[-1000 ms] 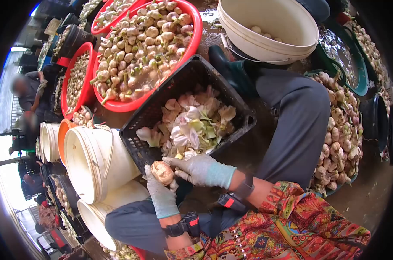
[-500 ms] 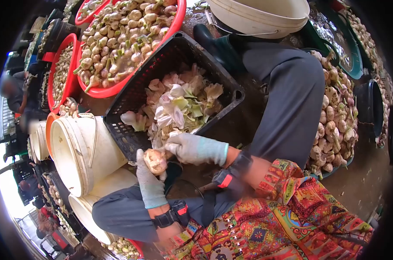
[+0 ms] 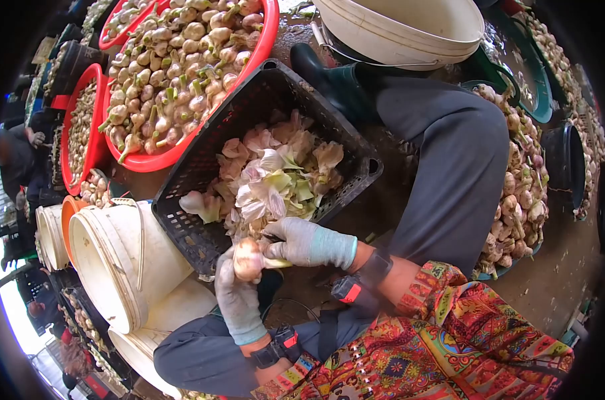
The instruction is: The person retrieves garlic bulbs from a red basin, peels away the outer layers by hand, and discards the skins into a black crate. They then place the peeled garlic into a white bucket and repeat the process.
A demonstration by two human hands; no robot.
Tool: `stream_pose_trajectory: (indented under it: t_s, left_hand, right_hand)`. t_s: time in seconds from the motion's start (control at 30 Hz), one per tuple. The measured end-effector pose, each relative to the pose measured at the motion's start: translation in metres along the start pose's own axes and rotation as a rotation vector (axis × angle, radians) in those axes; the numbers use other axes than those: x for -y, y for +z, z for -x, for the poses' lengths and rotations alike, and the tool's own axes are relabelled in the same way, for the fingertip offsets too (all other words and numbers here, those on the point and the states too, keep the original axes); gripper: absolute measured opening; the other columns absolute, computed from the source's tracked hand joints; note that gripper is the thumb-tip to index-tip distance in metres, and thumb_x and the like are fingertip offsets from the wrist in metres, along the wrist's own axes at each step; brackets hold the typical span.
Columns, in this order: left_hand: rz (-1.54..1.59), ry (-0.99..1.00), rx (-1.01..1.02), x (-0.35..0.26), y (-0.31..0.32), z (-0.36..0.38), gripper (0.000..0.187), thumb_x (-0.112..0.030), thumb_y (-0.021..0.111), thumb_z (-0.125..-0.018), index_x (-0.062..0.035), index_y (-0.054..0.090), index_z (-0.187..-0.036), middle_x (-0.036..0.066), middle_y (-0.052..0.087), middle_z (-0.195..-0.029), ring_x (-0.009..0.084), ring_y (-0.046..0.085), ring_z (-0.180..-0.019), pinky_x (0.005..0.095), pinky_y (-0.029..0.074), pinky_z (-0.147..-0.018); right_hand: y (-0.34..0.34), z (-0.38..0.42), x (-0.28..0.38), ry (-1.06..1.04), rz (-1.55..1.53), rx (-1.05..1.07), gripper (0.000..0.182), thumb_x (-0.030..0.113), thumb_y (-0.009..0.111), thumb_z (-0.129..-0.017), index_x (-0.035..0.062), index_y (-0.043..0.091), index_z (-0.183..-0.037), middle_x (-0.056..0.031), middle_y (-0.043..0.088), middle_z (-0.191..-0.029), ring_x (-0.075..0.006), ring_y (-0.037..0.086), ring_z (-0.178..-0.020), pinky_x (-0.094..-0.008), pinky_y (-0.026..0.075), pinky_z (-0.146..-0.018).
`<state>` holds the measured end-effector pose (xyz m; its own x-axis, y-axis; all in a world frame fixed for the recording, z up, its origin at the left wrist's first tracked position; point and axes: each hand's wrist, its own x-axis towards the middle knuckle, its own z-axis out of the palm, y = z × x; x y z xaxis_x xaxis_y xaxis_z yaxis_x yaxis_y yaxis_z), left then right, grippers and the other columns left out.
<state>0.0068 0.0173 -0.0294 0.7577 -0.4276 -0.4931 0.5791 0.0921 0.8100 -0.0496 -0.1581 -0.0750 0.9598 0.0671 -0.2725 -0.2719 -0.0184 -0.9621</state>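
Observation:
A garlic bulb (image 3: 248, 259) with a pale stem stub pointing right is held over the near edge of the black crate (image 3: 212, 137). My gloved left hand (image 3: 238, 293) grips the bulb from the left and below. To its right, my gloved right hand (image 3: 302, 241) has its fingers curled beside the bulb, at its stem side; whatever they pinch is hidden. Loose garlic skins (image 3: 269, 177) are heaped inside the crate, just beyond both hands.
A red tub (image 3: 274, 20) full of garlic bulbs stands beyond the crate. White buckets (image 3: 162, 247) lie at the left. Another white bucket (image 3: 396, 33) is at the top. Garlic is piled (image 3: 516, 213) right of my knee. People are at the far left.
The bulb has turned, showing a smoother, paler side and its stem stub. Both hands have shifted slightly down and right in view. The surroundings have shifted with the camera.

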Motion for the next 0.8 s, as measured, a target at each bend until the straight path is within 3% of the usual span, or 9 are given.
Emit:
stream_pose_trajectory:
  t_s: [0.13, 0.2, 0.23, 0.3, 0.4, 0.5, 0.53, 0.63, 0.8]
  left_hand:
    - [0.015, 0.050, -0.060, -0.015, 0.011, 0.002, 0.063, -0.037, 0.065, -0.084, 0.0068, 0.047, -0.126, 0.012, 0.060, -0.109, 0.0171, 0.060, -0.091, 0.0283, 0.048, -0.083]
    - [-0.467, -0.030, -0.056, -0.017, 0.005, -0.005, 0.062, -0.032, 0.067, -0.084, 0.0070, 0.047, -0.127, 0.013, 0.058, -0.115, 0.0185, 0.059, -0.100, 0.0313, 0.046, -0.092]
    - [-0.464, -0.034, -0.060, -0.014, 0.004, -0.006, 0.062, -0.032, 0.067, -0.084, 0.0070, 0.047, -0.127, 0.013, 0.058, -0.115, 0.0185, 0.059, -0.100, 0.0313, 0.046, -0.092]
    - [-0.272, 0.012, -0.129, -0.004, 0.005, -0.007, 0.060, -0.026, 0.070, -0.081, 0.0066, 0.048, -0.127, 0.013, 0.056, -0.119, 0.0197, 0.058, -0.104, 0.0333, 0.044, -0.096]
    - [0.028, 0.148, 0.029, 0.006, 0.004, -0.007, 0.063, -0.024, 0.069, -0.081, 0.0070, 0.044, -0.129, 0.014, 0.053, -0.123, 0.0219, 0.053, -0.112, 0.0361, 0.040, -0.101]
    - [0.139, 0.162, 0.093, -0.001, 0.004, -0.011, 0.066, -0.031, 0.067, -0.082, 0.0060, 0.042, -0.131, 0.013, 0.051, -0.125, 0.0212, 0.049, -0.116, 0.0367, 0.037, -0.102]
    - [-0.016, 0.151, 0.079, 0.002, -0.001, -0.013, 0.063, -0.032, 0.067, -0.083, 0.0053, 0.044, -0.129, 0.012, 0.053, -0.122, 0.0196, 0.052, -0.112, 0.0348, 0.039, -0.099]
    - [-0.216, 0.007, -0.114, 0.006, -0.002, -0.011, 0.044, -0.029, 0.070, -0.083, 0.0026, 0.058, -0.111, 0.004, 0.061, -0.099, 0.0108, 0.056, -0.085, 0.0259, 0.046, -0.080]
    - [-0.008, 0.070, -0.127, 0.013, -0.002, -0.011, 0.043, -0.025, 0.069, -0.085, 0.0049, 0.057, -0.113, 0.008, 0.062, -0.102, 0.0150, 0.060, -0.090, 0.0283, 0.047, -0.083]
  right_hand:
    - [0.004, 0.004, 0.021, 0.004, 0.325, -0.059, 0.026, 0.027, 0.060, -0.086, 0.0020, 0.056, -0.093, -0.0215, 0.059, -0.081, -0.0371, 0.060, -0.078, -0.0407, 0.047, -0.068]
    - [0.011, 0.002, 0.015, -0.022, 0.204, -0.049, 0.025, 0.027, 0.060, -0.086, 0.0027, 0.056, -0.093, -0.0214, 0.059, -0.081, -0.0373, 0.059, -0.078, -0.0405, 0.048, -0.068]
    - [0.011, -0.001, 0.014, -0.057, 0.089, -0.062, 0.024, 0.026, 0.060, -0.086, 0.0034, 0.055, -0.093, -0.0213, 0.058, -0.081, -0.0376, 0.059, -0.077, -0.0403, 0.048, -0.068]
    - [0.003, -0.003, 0.011, 0.045, 0.172, 0.014, 0.025, 0.024, 0.061, -0.086, 0.0026, 0.057, -0.100, -0.0170, 0.063, -0.087, -0.0296, 0.062, -0.082, -0.0359, 0.048, -0.073]
    - [0.008, -0.011, -0.003, -0.045, -0.675, -0.160, 0.036, 0.027, 0.058, -0.089, -0.0028, 0.056, -0.109, -0.0108, 0.064, -0.090, -0.0155, 0.057, -0.087, -0.0304, 0.046, -0.078]
    - [0.003, -0.014, 0.001, 0.057, -0.506, -0.084, 0.030, 0.021, 0.060, -0.088, -0.0016, 0.057, -0.108, -0.0094, 0.064, -0.094, -0.0152, 0.058, -0.089, -0.0286, 0.045, -0.082]
    - [-0.008, -0.008, 0.025, 0.051, -0.201, -0.020, 0.024, 0.020, 0.057, -0.089, -0.0004, 0.056, -0.102, -0.0135, 0.062, -0.087, -0.0187, 0.059, -0.083, -0.0295, 0.046, -0.076]
    - [-0.003, -0.008, 0.037, 0.081, -0.186, 0.096, 0.022, 0.020, 0.056, -0.088, -0.0005, 0.054, -0.096, -0.0154, 0.059, -0.080, -0.0254, 0.060, -0.078, -0.0362, 0.047, -0.070]
    - [0.009, -0.019, 0.009, -0.045, 0.021, -0.196, 0.021, 0.018, 0.056, -0.087, 0.0000, 0.056, -0.098, -0.0223, 0.061, -0.088, -0.0365, 0.061, -0.084, -0.0401, 0.048, -0.076]
